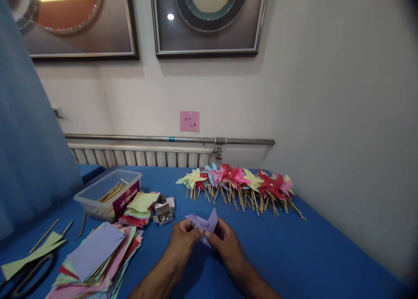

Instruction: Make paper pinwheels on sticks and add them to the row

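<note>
Table: covered in blue cloth, standing against the wall and carrying every item listed below.

Row of pinwheels: finished pieces in yellow, pink, red and blue, lying along the far edge with their sticks pointing toward the person, seemingly set back there to be out of the way.

Heap of paper squares: mixed colours, lying loosely at the near left, within reach of the left hand; a smaller stack is sitting just behind it.

Clear plastic tub: lying open at the left, holding thin wooden sticks; a few loose sticks are lying on the cloth nearby.

Scissors: resting at the near left corner, partly under a yellow strip.

Left hand and right hand: meeting at the near centre, fingers pinching the purple pinwheel between them, apparently keeping its folded points gathered at the middle.

Small box: sitting open just left of the hands, holding small shiny pins, as far as can be told.
</note>
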A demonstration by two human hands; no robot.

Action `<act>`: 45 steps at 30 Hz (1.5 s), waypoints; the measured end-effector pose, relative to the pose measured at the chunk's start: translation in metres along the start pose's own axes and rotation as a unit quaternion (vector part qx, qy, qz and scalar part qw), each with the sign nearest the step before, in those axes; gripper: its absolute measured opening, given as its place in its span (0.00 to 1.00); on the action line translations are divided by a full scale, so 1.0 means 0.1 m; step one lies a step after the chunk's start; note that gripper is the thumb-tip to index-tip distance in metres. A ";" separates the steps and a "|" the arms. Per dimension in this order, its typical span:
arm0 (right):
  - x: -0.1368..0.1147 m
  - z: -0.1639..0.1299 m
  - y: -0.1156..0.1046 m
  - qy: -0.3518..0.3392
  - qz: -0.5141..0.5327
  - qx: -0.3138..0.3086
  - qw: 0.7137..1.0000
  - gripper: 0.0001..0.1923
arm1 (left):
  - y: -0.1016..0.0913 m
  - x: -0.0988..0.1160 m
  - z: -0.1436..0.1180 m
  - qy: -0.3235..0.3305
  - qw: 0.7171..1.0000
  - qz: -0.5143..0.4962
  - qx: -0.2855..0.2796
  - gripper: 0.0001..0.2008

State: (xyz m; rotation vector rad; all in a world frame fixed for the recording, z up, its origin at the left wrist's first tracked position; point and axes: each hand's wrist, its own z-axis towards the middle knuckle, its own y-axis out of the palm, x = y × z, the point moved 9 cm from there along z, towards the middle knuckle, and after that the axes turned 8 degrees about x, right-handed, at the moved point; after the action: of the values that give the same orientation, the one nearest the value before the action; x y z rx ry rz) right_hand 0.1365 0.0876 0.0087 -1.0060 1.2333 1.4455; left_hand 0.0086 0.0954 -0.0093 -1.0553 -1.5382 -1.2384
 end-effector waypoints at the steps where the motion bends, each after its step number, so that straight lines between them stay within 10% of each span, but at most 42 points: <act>1: 0.01 -0.01 0.03 0.005 0.009 -0.004 1.000 0.20 | 0.00 0.00 0.00 0.000 1.000 -0.004 0.000 0.13; 11: 0.16 0.02 -0.15 0.065 0.029 0.085 0.994 0.23 | 0.00 0.15 -0.10 -0.039 0.999 0.027 0.001 0.17; 45: 0.15 -0.04 -0.10 0.101 0.047 0.071 0.991 0.23 | 0.03 0.13 -0.07 -0.033 0.998 0.003 -0.046 0.23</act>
State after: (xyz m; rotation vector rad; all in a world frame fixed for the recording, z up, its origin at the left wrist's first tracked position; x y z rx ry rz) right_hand 0.1433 0.0859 -0.0088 -1.0281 1.5263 1.3304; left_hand 0.0091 0.0896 0.0047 -1.1700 -1.5402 -1.2924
